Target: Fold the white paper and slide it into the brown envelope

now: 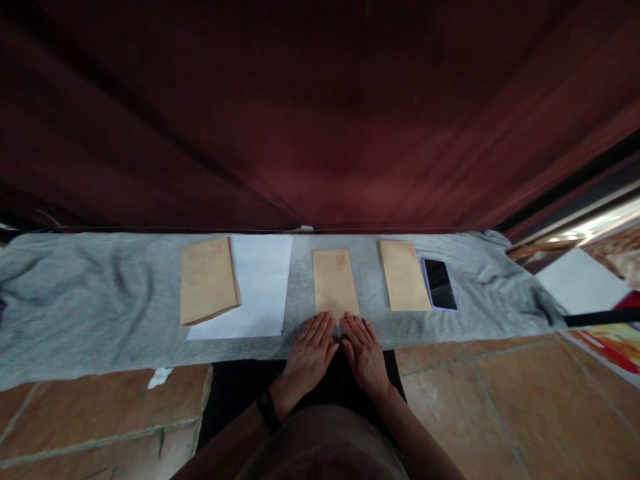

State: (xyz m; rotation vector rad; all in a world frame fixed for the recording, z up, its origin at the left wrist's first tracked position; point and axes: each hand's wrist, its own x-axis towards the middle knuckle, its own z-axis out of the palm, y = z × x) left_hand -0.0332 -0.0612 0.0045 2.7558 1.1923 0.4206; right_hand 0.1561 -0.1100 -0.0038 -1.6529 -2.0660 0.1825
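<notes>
Beside dark-red fabric [320, 133], grey cloth [110, 287] bears envelopes [335, 280].

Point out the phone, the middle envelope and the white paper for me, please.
Phone [440, 285], head view: middle of its dark screen.
Middle envelope [335, 283], head view: centre of its face.
White paper [261, 287], head view: its uncovered part.

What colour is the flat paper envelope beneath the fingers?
The envelope is tan with reddish corner markings, clearest in the head view.
</notes>
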